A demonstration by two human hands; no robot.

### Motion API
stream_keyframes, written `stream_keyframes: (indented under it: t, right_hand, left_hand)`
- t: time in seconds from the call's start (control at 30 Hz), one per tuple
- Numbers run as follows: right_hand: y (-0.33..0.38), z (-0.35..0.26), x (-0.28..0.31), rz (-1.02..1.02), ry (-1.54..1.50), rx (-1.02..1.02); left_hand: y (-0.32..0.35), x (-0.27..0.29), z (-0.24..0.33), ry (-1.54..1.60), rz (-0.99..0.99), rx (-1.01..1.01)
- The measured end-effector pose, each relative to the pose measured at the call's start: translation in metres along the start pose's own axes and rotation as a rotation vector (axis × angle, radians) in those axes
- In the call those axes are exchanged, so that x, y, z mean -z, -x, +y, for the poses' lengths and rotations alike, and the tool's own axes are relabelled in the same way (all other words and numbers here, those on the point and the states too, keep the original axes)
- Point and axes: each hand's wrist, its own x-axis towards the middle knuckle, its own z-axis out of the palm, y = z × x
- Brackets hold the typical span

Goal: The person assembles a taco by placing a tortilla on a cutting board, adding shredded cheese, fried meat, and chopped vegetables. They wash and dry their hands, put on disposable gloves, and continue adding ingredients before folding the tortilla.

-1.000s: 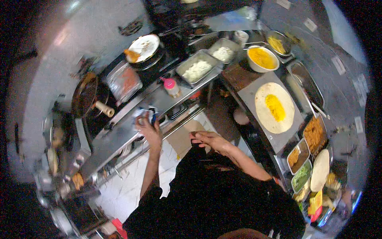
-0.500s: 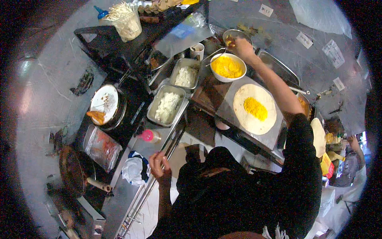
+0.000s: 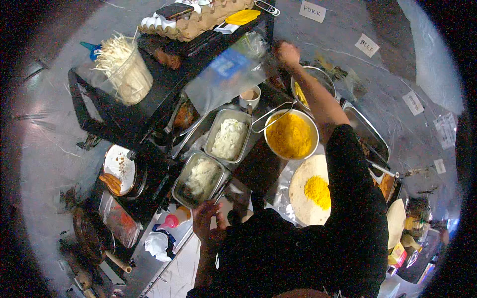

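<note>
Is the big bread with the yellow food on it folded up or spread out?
Spread out: the flatbread lies open, with the yellow food showing on top. The black sleeve hides the flatbread's right side.

And it's the right arm (image 3: 320, 97) out long to the far side, right hand (image 3: 288, 54) curled there; left hand (image 3: 205, 221) sits nearer, leftward, fingers (image 3: 204, 207) loosely bent!

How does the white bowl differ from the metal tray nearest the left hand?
The bowl is round and white; the tray is rectangular and metallic. The bowl holds yellow food, the tray white food. The tray lies near the left hand, the bowl beside the right forearm. Both are uncovered with food inside.
</note>
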Motion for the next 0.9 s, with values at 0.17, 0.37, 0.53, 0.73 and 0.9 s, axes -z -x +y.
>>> stream_keyframes:
  t: [0.17, 0.37, 0.53, 0.73, 0.9]
  right_hand:
    - [-0.027, 0.041, 0.045, 0.036, -0.808, -0.18]
    - [0.071, -0.048, 0.118, -0.45, -1.264, 0.317]
    - [0.155, -0.104, 0.19, -0.861, -1.118, 0.518]
    - [0.041, -0.033, 0.048, -0.124, -0.398, 0.247]
    - [-0.016, -0.024, -0.02, -0.161, 0.173, 0.358]
  left_hand:
    - [-0.036, -0.047, -0.01, 0.233, -0.005, 0.163]
    - [-0.112, -0.094, 0.025, 0.421, 0.261, 0.044]
    - [-0.146, -0.096, 0.073, 0.572, 0.102, 0.245]
    - [-0.145, -0.079, 0.043, 0.303, 0.055, 0.03]
    - [-0.175, -0.085, 0.062, 0.068, 0.021, -0.129]
